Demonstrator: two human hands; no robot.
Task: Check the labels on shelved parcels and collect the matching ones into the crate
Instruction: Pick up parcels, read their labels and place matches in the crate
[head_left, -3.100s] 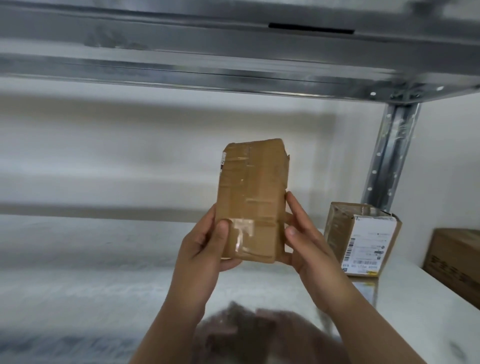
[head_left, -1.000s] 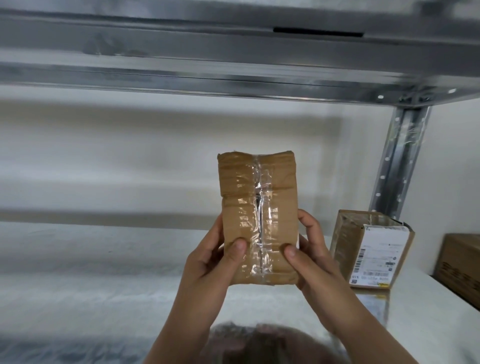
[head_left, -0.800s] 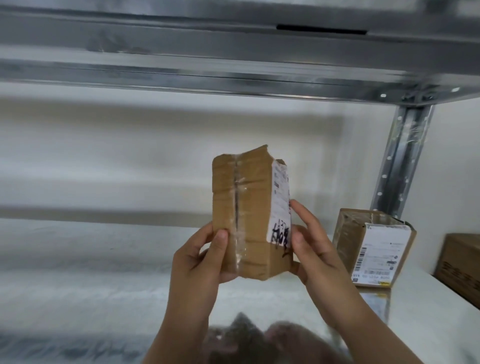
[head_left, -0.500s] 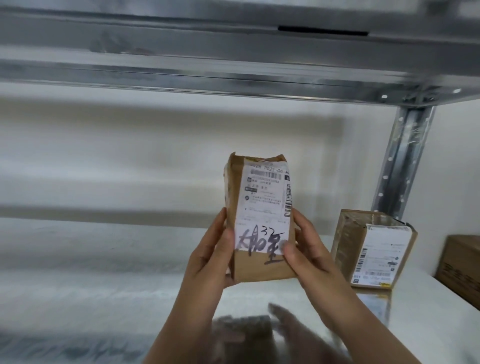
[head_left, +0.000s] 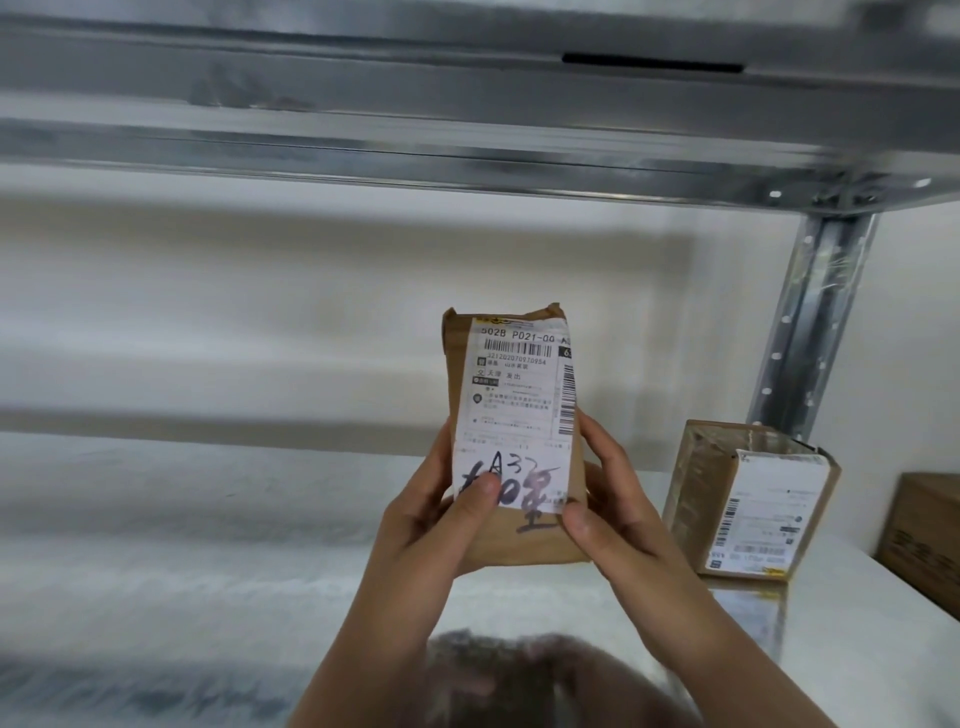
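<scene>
- Hands: report their state.
- Left hand (head_left: 431, 525) grips the parcel (head_left: 514, 436) low on its left edge, thumb pressed on the face and fingers wrapped behind. Right hand (head_left: 618, 514) grips the lower right edge, thumb at the corner. Both are closed round it; neither is free.
- Location of the parcel?
- Held upright in the air above the shelf (head_left: 208, 545), touching nothing but the hands. Its label (head_left: 514, 410) faces the camera, with printed codes, barcodes and dark handwriting all readable.
- Stage of the task?
- In my judgement, the label check on this one parcel is under way. Whether it matches cannot be told, as no reference is shown.
- Anything collected?
- Cannot confirm. No crate is in view, so its contents are unknown. A blurred dark shape (head_left: 519, 675) at the bottom edge cannot be identified.
- What remains?
- A decision on this parcel, then either the crate or back on the shelf. A second parcel (head_left: 748, 499) stands on the shelf well right of the hands, beside the post (head_left: 810, 322), label outward. A brown box (head_left: 924, 535) sits at the far right edge. Both appear untouched.
</scene>
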